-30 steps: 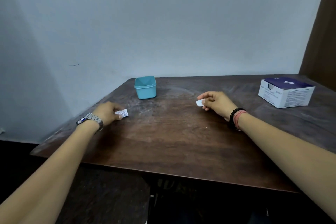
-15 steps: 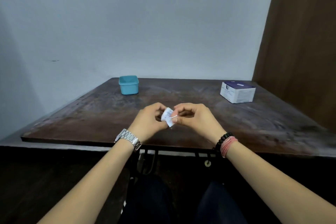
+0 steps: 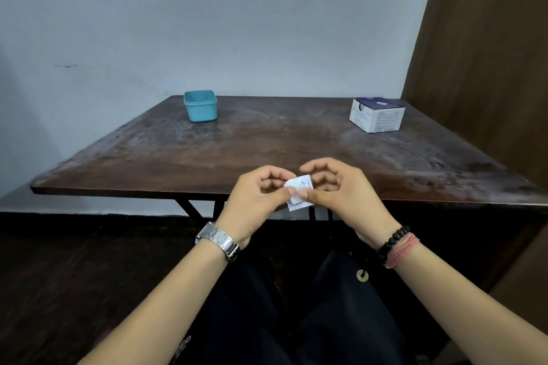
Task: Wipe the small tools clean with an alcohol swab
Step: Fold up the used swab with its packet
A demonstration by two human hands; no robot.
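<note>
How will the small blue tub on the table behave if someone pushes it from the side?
The blue tub looks like thin plastic, so it is probably light and would slide on the table. It is about as tall as wide and narrows downward, so a high push might tip it. Its contents are not visible.

Teal tub (image 3: 200, 105) far left and white-purple box (image 3: 376, 115) far right on worn wooden table (image 3: 267, 142).

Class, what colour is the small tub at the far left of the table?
Light blue tub, seen in the head view.
</note>
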